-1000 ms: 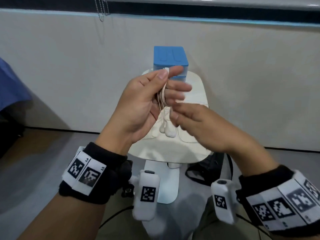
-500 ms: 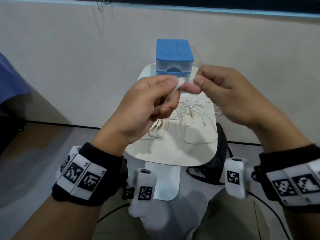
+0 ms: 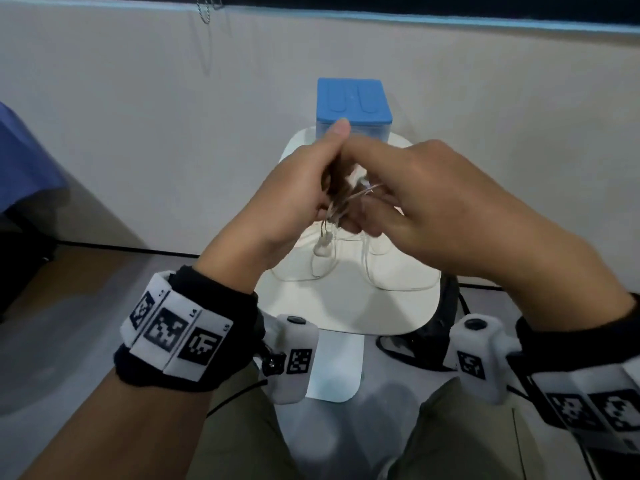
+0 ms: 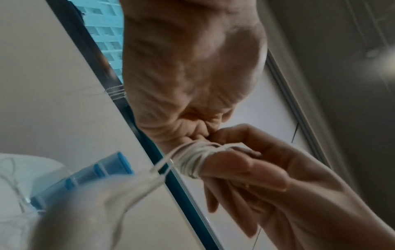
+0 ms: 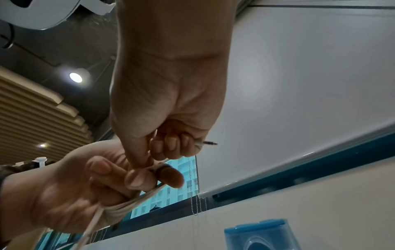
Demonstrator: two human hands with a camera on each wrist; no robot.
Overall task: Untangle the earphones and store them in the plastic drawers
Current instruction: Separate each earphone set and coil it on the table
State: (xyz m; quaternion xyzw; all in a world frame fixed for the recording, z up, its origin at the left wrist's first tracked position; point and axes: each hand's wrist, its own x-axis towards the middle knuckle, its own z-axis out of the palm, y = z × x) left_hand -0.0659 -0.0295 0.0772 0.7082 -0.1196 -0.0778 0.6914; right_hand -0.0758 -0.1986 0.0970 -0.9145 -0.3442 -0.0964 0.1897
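Note:
White earphones [image 3: 322, 249] hang between my hands above a small white table [image 3: 346, 313]. Their cord is wound in a coil [image 4: 190, 160] around the fingers of my left hand [image 3: 294, 199], and one earbud dangles below it. My right hand [image 3: 426, 206] is pressed against the left, fingers curled round the cord's end. The metal jack plug [image 5: 209, 143] sticks out of that fist. The plastic drawers [image 3: 354, 102], clear with a blue top, stand at the back of the table, just beyond my hands. More white cord lies in loops [image 3: 398, 284] on the tabletop.
A pale wall rises right behind the table. A black strap or bag [image 3: 433, 337] lies on the floor under the table's right side. Blue fabric [image 3: 20, 168] shows at the far left. A bead chain [image 3: 206, 8] hangs at the top.
My right hand has swung from up beside the drawers back down against my left hand, carrying the cord round the left fingers. The loose tangle on the table has shrunk.

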